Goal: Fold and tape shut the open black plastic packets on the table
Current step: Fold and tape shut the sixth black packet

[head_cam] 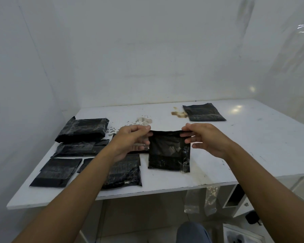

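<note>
**Black packet held up by its top edge**

Black plastic packet (168, 151) hangs upright between both hands over the middle of the white table (253, 137) — cannot tell whether its lower edge touches the tabletop. Left hand (131, 141) pinches the upper left corner, thumb and fingers closed on the film. Right hand (205, 139) pinches the upper right corner the same way. Top edge is stretched between them. Clear tape (185, 165) shows at the lower right corner.

Table's left side: several other black packets (82, 128), two stacked at the back, one partly under the left forearm. Far packet (203, 112) lies alone, well apart — just beside a brown stain (178, 114). Clear plastic strips (202, 199) hang at the table's near edge.
</note>
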